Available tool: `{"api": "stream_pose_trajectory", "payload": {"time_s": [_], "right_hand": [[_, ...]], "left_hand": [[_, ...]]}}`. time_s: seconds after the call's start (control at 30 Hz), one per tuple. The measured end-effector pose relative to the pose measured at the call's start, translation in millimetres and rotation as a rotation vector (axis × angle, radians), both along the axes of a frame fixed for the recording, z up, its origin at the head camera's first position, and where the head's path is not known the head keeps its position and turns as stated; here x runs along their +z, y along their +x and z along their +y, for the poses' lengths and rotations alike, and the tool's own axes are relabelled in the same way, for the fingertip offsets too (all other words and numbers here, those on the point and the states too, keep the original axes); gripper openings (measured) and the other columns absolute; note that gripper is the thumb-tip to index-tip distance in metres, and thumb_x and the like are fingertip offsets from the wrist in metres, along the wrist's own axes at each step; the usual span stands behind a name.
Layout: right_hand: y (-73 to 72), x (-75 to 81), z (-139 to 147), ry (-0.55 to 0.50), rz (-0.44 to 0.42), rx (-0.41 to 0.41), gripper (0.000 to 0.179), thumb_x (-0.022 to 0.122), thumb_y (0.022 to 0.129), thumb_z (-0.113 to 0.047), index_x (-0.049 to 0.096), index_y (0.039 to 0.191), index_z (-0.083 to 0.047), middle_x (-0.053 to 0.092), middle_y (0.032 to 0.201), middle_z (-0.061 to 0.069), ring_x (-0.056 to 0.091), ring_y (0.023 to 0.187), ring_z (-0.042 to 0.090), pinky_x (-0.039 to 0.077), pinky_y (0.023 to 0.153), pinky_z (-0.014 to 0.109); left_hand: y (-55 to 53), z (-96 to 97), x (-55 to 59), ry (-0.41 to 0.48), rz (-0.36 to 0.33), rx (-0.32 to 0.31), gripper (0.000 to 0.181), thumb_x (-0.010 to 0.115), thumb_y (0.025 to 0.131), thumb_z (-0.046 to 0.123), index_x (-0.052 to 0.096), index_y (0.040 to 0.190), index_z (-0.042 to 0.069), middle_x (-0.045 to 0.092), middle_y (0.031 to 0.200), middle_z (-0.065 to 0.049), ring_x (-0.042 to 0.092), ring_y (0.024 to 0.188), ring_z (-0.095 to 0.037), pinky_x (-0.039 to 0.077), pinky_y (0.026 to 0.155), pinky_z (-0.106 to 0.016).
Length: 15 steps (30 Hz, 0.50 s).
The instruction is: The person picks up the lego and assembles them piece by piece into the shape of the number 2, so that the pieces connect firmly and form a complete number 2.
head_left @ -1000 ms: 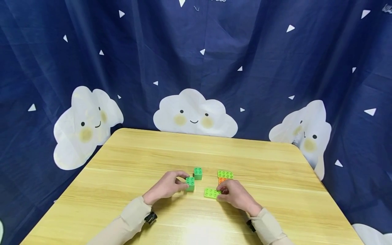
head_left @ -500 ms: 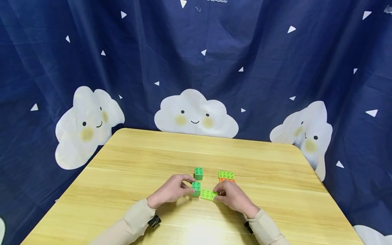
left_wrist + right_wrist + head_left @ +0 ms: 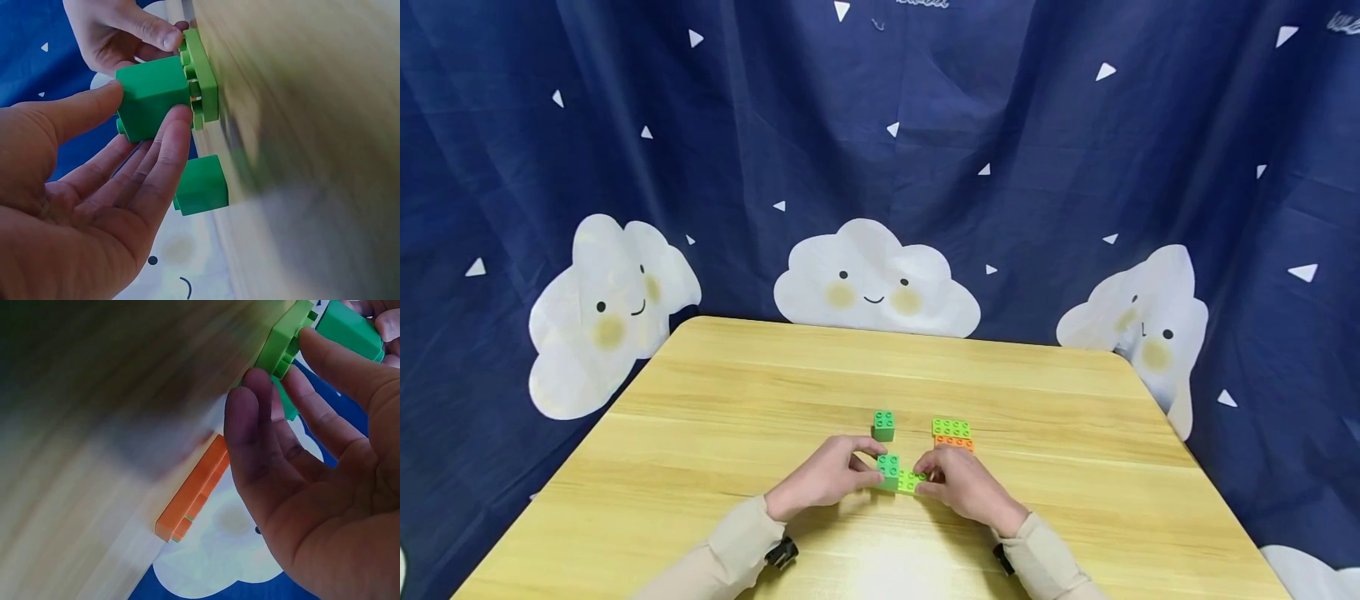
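Observation:
My left hand [image 3: 823, 477] pinches a square green building brick [image 3: 153, 94] between thumb and fingers. The brick is right at the studs of one end of a flat lime-green brick [image 3: 201, 78], overlapping that end in the head view. At its other end, my right hand [image 3: 967, 485] grips the lime brick, thumb on one side and fingers on the other. The lime brick lies low over the wooden table with its studs up. Another square green brick [image 3: 883, 425] stands on the table just beyond my left fingers.
Behind my right hand, a flat orange brick [image 3: 955, 442] lies on the table [image 3: 760, 358], with a second flat lime brick [image 3: 951, 427] right behind it. A dark blue curtain [image 3: 820, 100] with clouds hangs past the table's far edge.
My left hand has moved right and nearer with the green brick, onto the lime brick's left end. My right hand has shifted slightly left with the lime brick, exposing more of the orange brick.

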State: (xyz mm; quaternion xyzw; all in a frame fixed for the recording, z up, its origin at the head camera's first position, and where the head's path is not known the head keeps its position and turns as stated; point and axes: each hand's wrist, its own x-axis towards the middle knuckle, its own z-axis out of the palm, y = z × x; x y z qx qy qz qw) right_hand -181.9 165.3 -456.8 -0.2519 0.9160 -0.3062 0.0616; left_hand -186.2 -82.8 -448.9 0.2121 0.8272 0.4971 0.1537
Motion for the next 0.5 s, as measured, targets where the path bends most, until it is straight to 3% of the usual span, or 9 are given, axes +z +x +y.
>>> {"api": "stream_pose_trajectory", "payload": {"time_s": [0.5], "right_hand": [[2.2, 0.3, -4.4, -0.004, 0.013, 0.032, 0.012, 0.080, 0.087, -0.010, 0.077, 0.099, -0.007, 0.069, 0.090, -0.002, 0.053, 0.069, 0.001, 0.047, 0.062, 0.022]], "left_hand": [[0.9, 5.3, -3.1, -0.005, 0.031, -0.020, 0.033, 0.076, 0.093, 0.013, 0.069, 0.123, 0.002, 0.071, 0.115, -0.012, 0.070, 0.087, -0.012, 0.058, 0.071, -0.023]]}}
